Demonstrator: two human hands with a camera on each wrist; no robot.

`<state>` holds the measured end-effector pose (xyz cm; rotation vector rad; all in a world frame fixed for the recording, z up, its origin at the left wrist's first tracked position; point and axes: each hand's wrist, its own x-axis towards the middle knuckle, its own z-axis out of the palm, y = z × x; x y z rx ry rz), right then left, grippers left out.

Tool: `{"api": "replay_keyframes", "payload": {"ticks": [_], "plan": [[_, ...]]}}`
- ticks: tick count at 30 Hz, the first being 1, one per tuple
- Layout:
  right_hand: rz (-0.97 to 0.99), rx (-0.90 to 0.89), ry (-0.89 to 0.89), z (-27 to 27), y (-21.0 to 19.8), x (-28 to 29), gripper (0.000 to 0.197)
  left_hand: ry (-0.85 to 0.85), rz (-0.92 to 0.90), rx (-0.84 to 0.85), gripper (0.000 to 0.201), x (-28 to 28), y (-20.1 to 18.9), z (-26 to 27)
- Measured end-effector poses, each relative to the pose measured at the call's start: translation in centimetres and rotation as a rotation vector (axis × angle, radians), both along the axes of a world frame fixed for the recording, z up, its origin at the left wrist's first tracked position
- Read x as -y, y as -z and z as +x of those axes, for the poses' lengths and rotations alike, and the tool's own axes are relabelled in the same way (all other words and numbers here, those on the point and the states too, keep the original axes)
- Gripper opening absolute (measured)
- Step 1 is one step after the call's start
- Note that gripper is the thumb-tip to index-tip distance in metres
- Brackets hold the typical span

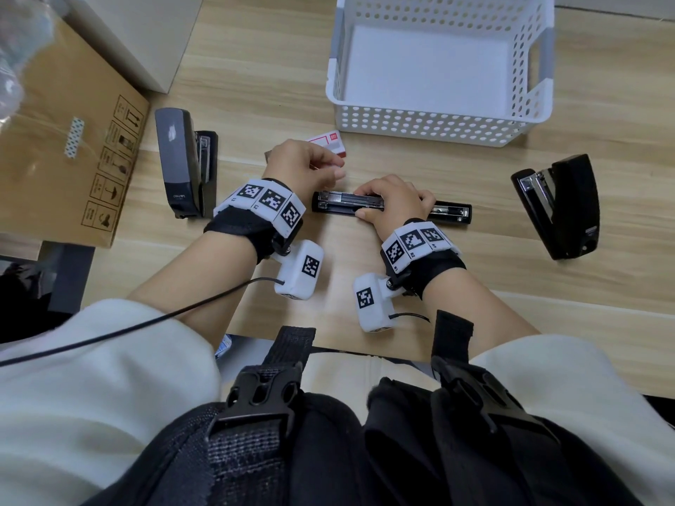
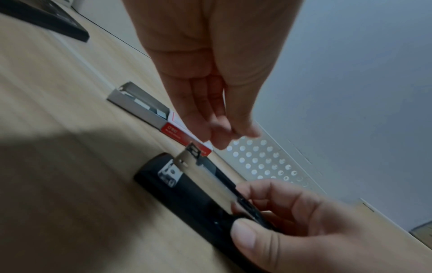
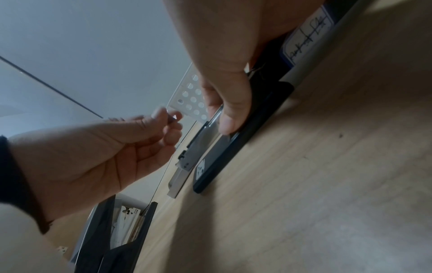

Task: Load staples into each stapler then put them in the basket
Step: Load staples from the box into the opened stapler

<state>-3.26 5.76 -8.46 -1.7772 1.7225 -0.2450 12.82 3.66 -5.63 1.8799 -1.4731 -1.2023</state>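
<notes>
White perforated basket (image 1: pixel 431 122), black staplers (image 1: pixel 559 206), red-and-white staple box (image 1: pixel 327 139), light woodgrain table (image 1: pixel 255 85).

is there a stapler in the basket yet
No, the basket shows only its bare white floor, and all three staplers, one under the right hand, lie on the table outside it.

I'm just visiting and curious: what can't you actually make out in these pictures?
- Staples between the left hand fingertips: too small in the head view, blurred in both wrist views.
- Middle of the opened stapler: covered by the right hand in the head view.
- Staple box: mostly behind the left hand; its print is blurred in the left wrist view.
</notes>
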Motion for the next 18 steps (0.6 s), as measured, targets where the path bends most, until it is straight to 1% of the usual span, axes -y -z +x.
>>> {"api": "replay_keyframes", "payload": {"ticks": [1,5,8,10,12,14,16,18], "plan": [[0.001,-0.001,-0.002,-0.02,0.03,0.03,0.018,-0.011,0.005,-0.013,0.008,-0.12,-0.2,-0.14],[0.005,0.001,-0.003,-0.03,0.23,0.04,0.02,-0.032,0.011,-0.037,0.009,-0.21,-0.58,-0.59],[0.006,0.001,-0.002,-0.03,0.33,0.05,0.021,-0.026,0.006,-0.068,0.004,-0.16,-0.59,-0.89],[0.007,-0.002,-0.001,-0.02,0.37,0.08,0.022,-0.012,-0.004,-0.086,0.008,-0.11,-0.45,-0.9],[0.008,-0.006,0.0,-0.02,0.38,0.11,0.022,0.013,0.011,-0.098,0.008,-0.1,-0.32,-0.74],[0.01,-0.006,-0.001,-0.04,0.36,0.16,0.022,0.05,0.027,-0.095,0.015,-0.09,-0.09,-0.56],[0.01,-0.009,-0.005,-0.05,0.34,0.17,0.022,0.082,0.033,-0.058,0.021,-0.11,0.1,-0.48],[0.008,-0.011,-0.006,-0.06,0.34,0.17,0.022,0.126,0.015,0.004,0.023,-0.14,0.17,-0.52]]}}
